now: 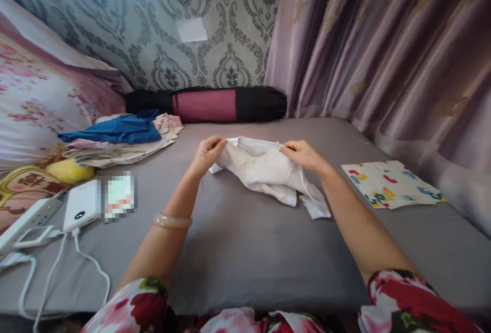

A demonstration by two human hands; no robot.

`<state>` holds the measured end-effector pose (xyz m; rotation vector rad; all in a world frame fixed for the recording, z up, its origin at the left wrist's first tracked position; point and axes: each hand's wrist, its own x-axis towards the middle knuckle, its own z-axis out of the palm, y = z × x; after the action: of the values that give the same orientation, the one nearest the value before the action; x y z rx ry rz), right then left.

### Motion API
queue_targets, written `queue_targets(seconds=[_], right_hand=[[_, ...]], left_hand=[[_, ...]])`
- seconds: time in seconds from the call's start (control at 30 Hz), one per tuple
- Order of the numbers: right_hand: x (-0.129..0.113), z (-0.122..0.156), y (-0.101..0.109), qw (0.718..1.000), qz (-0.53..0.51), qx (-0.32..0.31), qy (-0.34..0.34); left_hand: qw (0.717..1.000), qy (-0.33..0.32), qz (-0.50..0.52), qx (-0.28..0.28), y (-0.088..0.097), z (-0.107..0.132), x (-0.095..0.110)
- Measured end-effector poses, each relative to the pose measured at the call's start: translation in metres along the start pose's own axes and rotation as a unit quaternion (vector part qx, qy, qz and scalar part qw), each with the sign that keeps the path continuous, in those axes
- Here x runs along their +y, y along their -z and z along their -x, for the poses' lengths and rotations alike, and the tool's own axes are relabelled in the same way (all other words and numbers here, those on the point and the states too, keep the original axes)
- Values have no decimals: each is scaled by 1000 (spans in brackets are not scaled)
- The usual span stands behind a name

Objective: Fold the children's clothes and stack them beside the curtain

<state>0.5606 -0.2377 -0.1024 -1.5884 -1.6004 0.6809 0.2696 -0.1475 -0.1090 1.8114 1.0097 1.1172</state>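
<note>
A white shirt (pixel 253 169) is stretched between my two hands over the middle of the grey bed sheet (pixel 238 261). My left hand (pixel 208 154) pinches it at the upper left, beside the neckline. On the other side, my right hand (pixel 303 154) pinches the upper right of the fabric. The neck opening faces up between them, and the lower part hangs crumpled toward the sheet, one end trailing to the right under my right wrist. A pale bangle circles my left forearm.
Folded clothes (pixel 123 136), blue on top, lie at the back left. A black and pink rolled bag (pixel 205 105) rests against the wall. White power bank (pixel 81 205), power strip (pixel 32 220) and cables are at left. A patterned folded cloth (pixel 391 183) lies right, near the curtain (pixel 376 57).
</note>
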Motion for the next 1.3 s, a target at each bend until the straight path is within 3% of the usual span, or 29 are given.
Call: queue_targets(seconds=[0.1,0.17,0.33,0.43,0.5,0.57,0.7,0.8,0.83,0.97,1.13,1.23,1.3], right_hand=[[-9,-10,9,998,26,58,18],[-16,-18,21,996,35,71,35],[-35,-42,58,993,81,34,80],[-50,-54,75,988,116,23,101],[-64,-59,81,980,146,66,116],[-79,-62,83,964,184,133,137],[-101,-62,78,927,238,230,176],[-109,-64,71,897,259,302,194],[-109,-65,69,892,274,299,200],[-105,-73,63,884,324,256,221],[-94,-79,66,883,321,275,207],[-94,-80,68,875,322,304,195],[-95,-80,68,883,337,267,188]], left_hand=[[999,-37,-14,24,3,-18,18],[998,-54,-28,13,12,-31,34],[987,-76,-71,-123,45,-58,78],[977,-75,-113,-166,59,-72,97],[975,-85,-152,-136,63,-81,105],[972,-126,-195,-46,61,-88,109],[926,-241,-247,155,53,-97,116],[897,-260,-248,257,49,-97,123],[899,-250,-251,256,48,-98,124],[937,-177,-275,122,47,-101,122],[954,-144,-233,118,50,-106,108],[960,-142,-192,145,52,-109,106],[972,-146,-155,98,51,-110,107]])
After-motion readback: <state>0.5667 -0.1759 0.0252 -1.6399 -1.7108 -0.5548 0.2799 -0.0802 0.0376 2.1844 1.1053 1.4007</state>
